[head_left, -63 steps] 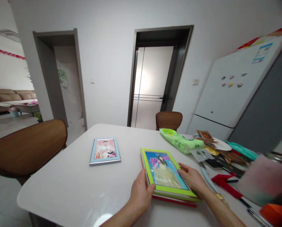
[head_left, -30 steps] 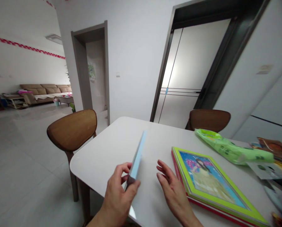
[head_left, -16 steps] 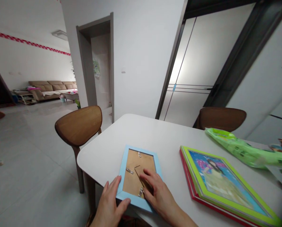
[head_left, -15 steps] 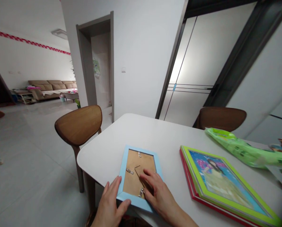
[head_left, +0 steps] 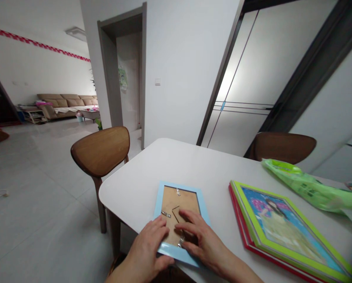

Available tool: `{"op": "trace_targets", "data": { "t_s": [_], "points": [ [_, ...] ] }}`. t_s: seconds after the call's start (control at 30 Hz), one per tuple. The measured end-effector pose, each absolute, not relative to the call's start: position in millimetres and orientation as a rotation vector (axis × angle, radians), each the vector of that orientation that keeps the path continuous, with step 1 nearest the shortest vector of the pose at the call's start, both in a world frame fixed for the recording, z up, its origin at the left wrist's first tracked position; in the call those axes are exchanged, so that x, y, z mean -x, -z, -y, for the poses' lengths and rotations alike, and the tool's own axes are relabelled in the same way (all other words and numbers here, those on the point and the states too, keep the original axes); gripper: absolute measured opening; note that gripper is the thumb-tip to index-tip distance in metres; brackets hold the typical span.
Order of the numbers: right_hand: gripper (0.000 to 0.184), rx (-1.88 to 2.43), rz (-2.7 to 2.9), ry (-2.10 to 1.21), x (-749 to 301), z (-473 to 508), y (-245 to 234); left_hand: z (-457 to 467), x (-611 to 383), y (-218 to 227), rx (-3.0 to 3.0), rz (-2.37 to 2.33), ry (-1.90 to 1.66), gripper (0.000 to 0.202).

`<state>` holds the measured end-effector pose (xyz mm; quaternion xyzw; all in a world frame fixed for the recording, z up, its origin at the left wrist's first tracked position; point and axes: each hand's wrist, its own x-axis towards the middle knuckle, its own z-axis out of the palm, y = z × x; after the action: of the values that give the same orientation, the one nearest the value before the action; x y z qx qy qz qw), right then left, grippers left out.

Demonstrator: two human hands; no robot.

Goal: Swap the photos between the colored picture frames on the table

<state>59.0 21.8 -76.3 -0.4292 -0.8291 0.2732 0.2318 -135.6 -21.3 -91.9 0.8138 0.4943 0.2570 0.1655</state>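
A light blue picture frame (head_left: 205,210) lies face down on the white table (head_left: 152,165), showing its brown backing board (head_left: 171,200). Metal turn clips sit along the board: one at the far edge (head_left: 178,192), one at the left (head_left: 165,214), one at the near edge (head_left: 180,241). My left hand (head_left: 148,245) grips the near left corner, fingers over the left side and thumb at the near edge. Above the board, my right hand (head_left: 202,239) has its fingers apart and curved, with the thumb by the near clip. It partly hides a thin dark outline on the board.
To the right lies a lime green frame (head_left: 254,226) with a picture of a figure in a pale dress, stacked on a red frame (head_left: 237,220). Behind them is a green plastic bag (head_left: 317,190). Wooden chairs stand at the left (head_left: 105,151) and far right (head_left: 284,147).
My left hand has shifted inward, its fingers now reaching farther over the frame's side toward the board. My right hand stays near the lower clip. The view has shifted slightly.
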Motion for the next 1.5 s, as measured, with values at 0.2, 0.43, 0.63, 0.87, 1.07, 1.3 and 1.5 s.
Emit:
{"op": "trace_targets", "data": {
  "t_s": [0.2, 0.43, 0.63, 0.87, 1.07, 1.3, 1.5],
  "points": [
    [0.011, 1.182, 2.373, -0.592, -49, -21, 73, 15, 130, 78, -2.259, -1.377, -0.684, 0.026],
    [0.021, 1.317, 2.241, -0.473, -28, -38, 74, 18, 130, 81, -2.265, -1.347, -0.654, 0.027],
    [0.018, 1.406, 2.262, -0.256, 0, -54, 76, 19, 129, 84, -2.254, -1.362, -0.666, 0.034],
    [0.025, 1.415, 2.264, -0.304, -37, -52, 66, 20, 129, 81, -2.265, -1.396, -0.62, 0.028],
    [0.027, 1.622, 2.341, -0.225, -84, -56, 68, 21, 129, 80, -2.286, -1.397, -0.577, 0.03],
    [0.026, 1.649, 2.29, -0.131, -75, -64, 74, 21, 128, 79, -2.305, -1.411, -0.546, 0.03],
    [0.027, 1.679, 2.22, -0.074, -46, -92, 82, 20, 124, 82, -2.336, -1.401, -0.508, 0.031]
  ]
}}
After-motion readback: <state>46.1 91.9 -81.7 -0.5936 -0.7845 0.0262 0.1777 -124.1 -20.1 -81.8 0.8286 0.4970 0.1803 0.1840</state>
